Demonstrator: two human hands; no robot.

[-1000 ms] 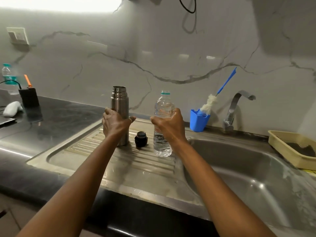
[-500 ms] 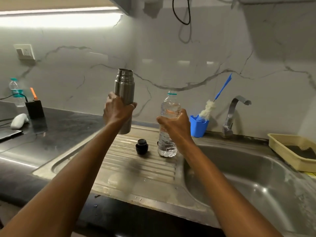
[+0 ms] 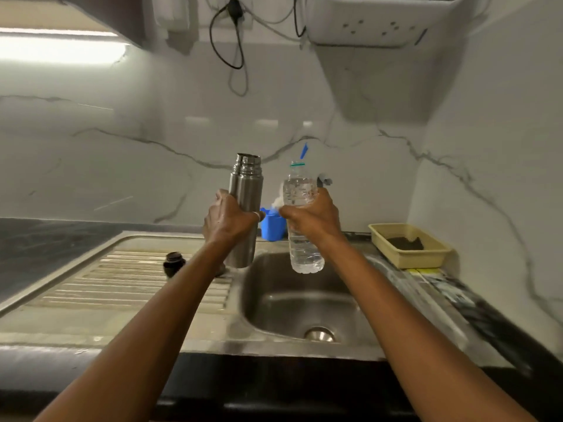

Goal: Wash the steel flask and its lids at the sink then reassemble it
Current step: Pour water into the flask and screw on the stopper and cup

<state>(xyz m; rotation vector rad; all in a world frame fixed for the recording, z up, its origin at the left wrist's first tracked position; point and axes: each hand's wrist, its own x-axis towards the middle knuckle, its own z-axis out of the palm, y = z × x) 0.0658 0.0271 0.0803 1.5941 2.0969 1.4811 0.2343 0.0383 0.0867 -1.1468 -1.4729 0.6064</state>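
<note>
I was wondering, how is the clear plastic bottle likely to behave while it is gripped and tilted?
The clear plastic bottle looks thin-walled, so it would probably dent if the right hand squeezes hard. Water seems to fill much of it, so it is likely heavy for its size, and the load may slosh when tilted.

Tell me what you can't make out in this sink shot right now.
All in the head view:
- Inside of the steel flask: seen from the side, so its wall hides it.
- The tap: mostly behind the water bottle and right hand.
- The brush in the blue cup: only its blue tip shows above the bottle.
- Dark thing in the yellow tray: too blurred to name.
</note>
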